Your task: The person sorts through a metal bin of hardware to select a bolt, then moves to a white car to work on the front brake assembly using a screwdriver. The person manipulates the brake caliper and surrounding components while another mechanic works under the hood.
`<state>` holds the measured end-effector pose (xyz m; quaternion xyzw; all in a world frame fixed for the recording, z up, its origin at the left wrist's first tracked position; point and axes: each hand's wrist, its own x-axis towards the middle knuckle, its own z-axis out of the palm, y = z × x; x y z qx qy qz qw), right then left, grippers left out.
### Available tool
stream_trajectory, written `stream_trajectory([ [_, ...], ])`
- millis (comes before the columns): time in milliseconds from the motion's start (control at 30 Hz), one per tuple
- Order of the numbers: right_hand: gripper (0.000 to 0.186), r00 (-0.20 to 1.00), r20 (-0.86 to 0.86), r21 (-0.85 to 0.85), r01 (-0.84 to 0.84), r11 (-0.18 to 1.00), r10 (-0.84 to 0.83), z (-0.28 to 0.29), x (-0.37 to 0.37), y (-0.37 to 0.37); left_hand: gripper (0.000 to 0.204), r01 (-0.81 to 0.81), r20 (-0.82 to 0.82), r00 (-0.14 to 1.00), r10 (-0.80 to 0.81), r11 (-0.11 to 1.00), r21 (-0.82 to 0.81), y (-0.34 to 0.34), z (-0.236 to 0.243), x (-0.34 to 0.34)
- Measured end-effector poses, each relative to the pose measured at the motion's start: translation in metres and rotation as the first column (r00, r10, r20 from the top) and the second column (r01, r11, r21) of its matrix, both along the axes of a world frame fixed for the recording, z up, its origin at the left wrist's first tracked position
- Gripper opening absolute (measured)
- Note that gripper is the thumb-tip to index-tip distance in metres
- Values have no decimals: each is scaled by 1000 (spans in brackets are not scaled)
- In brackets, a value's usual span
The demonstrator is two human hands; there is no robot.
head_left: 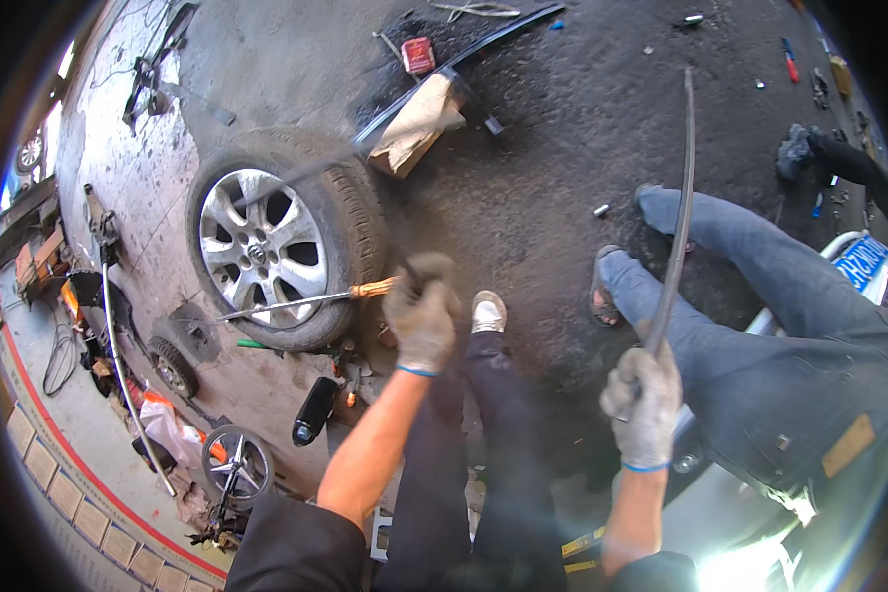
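Observation:
My left hand (pixel 422 314), in a dirty grey work glove and smeared by motion, is closed at the handle end of an orange-handled screwdriver (pixel 371 288). The screwdriver's long shaft crosses the lower part of a wheel (pixel 257 252) with a silver spoked rim and a worn tyre, lying on its side. A short dark piece shows at the knuckles, too blurred to name. My right hand (pixel 644 403), gloved likewise, is wrapped round the lower end of a long, slightly curved metal pry bar (pixel 679 212). The bar points away from me, its far end apart from the wheel.
At the right, a person in jeans (pixel 730 326) sits or crouches close to my right arm. Beyond the wheel lie a torn cardboard box (pixel 419 128) and a red box (pixel 417 55). Near my left arm are a black bottle (pixel 315 410), small wheels (pixel 237 464) and a long pole (pixel 123 375).

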<state>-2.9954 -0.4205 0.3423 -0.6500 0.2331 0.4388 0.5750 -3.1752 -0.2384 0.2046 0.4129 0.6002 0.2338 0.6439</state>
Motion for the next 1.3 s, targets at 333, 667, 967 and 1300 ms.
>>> stream_trajectory([
  [333,38,723,-625,148,478,866,-293,34,214,59,22,-142,-19,990,142,989,-29,218,119,77],
  [667,19,784,-562,-85,263,961,-264,6,245,224,26,81,-259,948,-185,928,-365,230,17,79],
  [967,38,824,-553,-322,-71,944,-126,126,411,215,25,-267,-501,865,24,867,-420,206,-141,48],
  [1300,47,708,-621,-389,94,916,-337,143,532,276,58,-566,-296,769,567,386,-729,228,-202,80],
])
